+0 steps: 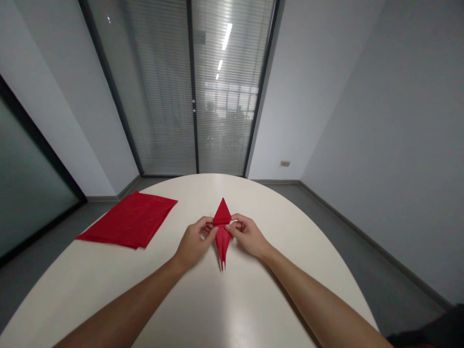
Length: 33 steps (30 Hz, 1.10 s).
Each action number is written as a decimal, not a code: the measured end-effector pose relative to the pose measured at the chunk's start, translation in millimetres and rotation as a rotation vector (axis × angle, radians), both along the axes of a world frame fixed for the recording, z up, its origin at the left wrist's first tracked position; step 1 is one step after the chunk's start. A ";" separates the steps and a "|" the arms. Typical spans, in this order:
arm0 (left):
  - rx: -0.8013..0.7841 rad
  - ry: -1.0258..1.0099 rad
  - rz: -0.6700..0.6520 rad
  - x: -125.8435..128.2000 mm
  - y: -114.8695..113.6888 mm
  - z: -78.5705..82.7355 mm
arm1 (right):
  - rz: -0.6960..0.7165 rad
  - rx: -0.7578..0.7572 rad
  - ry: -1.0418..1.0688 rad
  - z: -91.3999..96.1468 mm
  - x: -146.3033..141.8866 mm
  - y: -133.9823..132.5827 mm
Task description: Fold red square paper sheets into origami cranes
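A folded red napkin is between my hands over the middle of the table. Its upper part forms a triangle pointing away from me, and below a crosswise fold it narrows to several thin tips pointing toward me. My left hand pinches the left edge near the crosswise fold, thumb on top. On the opposite edge, my right hand grips the napkin at about the same height, its thumb resting on the front. The fingers behind the napkin are partly hidden.
A stack of flat red napkins lies at the table's left edge. The round white table fills the foreground. Beyond it stands a glass partition with blinds, with grey walls to both sides. Something dark shows at the lower right.
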<state>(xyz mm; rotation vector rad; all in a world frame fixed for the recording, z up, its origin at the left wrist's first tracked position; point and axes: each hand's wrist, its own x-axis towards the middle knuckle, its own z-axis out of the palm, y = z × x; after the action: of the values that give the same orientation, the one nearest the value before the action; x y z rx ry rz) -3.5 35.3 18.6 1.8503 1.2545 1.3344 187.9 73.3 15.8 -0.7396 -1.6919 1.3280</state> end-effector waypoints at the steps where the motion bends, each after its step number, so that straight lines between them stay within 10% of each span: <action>1: -0.005 0.004 -0.001 -0.4 0.7 -0.4 | 0.029 -0.004 0.004 -0.2 0.3 0.2; 33: -0.296 -0.275 -0.139 0.2 6.4 -5.7 | -0.023 -0.002 -0.063 -4.0 6.3 4.7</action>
<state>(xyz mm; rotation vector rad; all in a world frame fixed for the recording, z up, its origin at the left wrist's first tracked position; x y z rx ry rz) -3.3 41.7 12.9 1.4666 1.0916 1.2071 194.2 78.0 11.8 -0.8072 -1.7270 1.3029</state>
